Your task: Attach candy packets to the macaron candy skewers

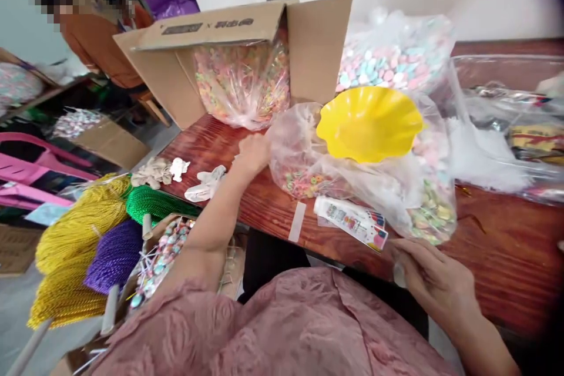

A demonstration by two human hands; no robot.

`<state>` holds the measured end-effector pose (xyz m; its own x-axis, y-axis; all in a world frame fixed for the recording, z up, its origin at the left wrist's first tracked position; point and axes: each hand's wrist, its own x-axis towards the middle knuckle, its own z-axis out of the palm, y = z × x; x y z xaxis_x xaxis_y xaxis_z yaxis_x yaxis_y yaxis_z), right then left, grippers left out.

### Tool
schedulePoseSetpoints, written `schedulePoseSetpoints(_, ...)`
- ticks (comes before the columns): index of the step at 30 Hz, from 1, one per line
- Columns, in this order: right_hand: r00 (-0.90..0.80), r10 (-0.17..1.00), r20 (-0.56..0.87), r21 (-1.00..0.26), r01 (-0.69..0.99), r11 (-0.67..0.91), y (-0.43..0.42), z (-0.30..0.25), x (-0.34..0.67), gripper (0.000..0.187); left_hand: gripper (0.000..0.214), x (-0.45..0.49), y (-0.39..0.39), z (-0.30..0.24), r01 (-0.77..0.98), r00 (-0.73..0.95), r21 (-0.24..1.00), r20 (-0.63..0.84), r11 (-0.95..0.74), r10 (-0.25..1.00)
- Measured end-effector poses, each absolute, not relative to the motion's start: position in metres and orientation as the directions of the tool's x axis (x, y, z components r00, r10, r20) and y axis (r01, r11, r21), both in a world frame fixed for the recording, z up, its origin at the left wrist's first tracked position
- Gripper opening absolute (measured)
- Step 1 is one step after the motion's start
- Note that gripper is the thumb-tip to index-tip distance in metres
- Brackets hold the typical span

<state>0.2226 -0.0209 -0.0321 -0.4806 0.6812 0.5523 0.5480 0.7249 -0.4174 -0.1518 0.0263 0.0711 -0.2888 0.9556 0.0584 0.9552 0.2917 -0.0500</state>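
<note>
My left hand (254, 151) reaches across the table beside a clear plastic bag of ring-shaped candies (304, 179). Its fingers are curled, and what they hold, if anything, is hidden. By the table's front edge, my right hand (443, 276) is closed, with a small translucent piece of plastic (399, 274) at its fingertips. Just left of it lies a white printed packet (350, 220). A yellow wavy-rimmed bowl (370, 123) rests on the clear bags. Under it, to the right, a bag of pale green and pink candies (434, 208) shows.
An open cardboard box (317, 50) holds a large candy bag (242, 82). Crumpled gloves (205, 183) lie left. A bag of pastel candies (396, 59) stands behind; a clear plastic container (484, 155) is right. Cord bundles (81, 229) and lollipops (165, 249) are lower left. Another person (101, 41) sits beyond.
</note>
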Motion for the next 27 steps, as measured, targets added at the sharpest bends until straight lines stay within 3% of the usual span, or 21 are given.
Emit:
schedulePoseSetpoints(2,-0.373,0.752,0.544,-0.429,0.646,0.631,-0.027,-0.040,0.252,0.016,0.031,-0.146,0.025,0.071,0.957,-0.258,-0.115,0.073,0.265,0.963)
schedulePoseSetpoints(4,-0.227,0.804,0.550,-0.437,0.742,0.508,-0.031,-0.049,0.279,0.014,0.026,-0.123,0.007,0.061,0.996,-0.017,-0.086,-0.035,0.014,0.999)
schedulePoseSetpoints(6,-0.137,0.798,0.586,-0.393,0.814,0.428,-0.031,-0.057,0.299,0.011,0.022,-0.090,-0.013,0.046,0.939,0.344,0.074,-0.177,-0.336,0.922)
schedulePoseSetpoints(9,-0.163,0.794,0.586,-0.314,0.857,0.408,-0.025,-0.060,0.307,0.012,0.021,-0.044,-0.023,0.020,0.773,0.625,0.216,-0.101,-0.596,0.774)
schedulePoseSetpoints(13,-0.147,0.889,0.435,-0.328,0.893,0.308,-0.012,-0.054,0.298,0.024,0.017,-0.008,-0.004,-0.009,0.701,0.709,0.138,-0.035,-0.699,0.704)
schedulePoseSetpoints(17,-0.015,0.925,0.381,-0.290,0.948,0.134,0.001,-0.048,0.314,0.025,0.026,0.000,0.005,-0.027,0.710,0.703,-0.028,-0.036,-0.704,0.711)
schedulePoseSetpoints(23,0.294,0.872,0.391,-0.255,0.945,-0.203,0.013,-0.039,0.387,0.027,0.051,-0.001,-0.005,-0.037,0.751,0.660,-0.093,0.071,-0.654,0.748)
schedulePoseSetpoints(27,0.489,0.800,0.347,-0.195,0.872,-0.449,0.006,-0.038,0.422,0.031,0.042,-0.001,-0.004,-0.040,0.771,0.634,-0.078,0.187,-0.632,0.750)
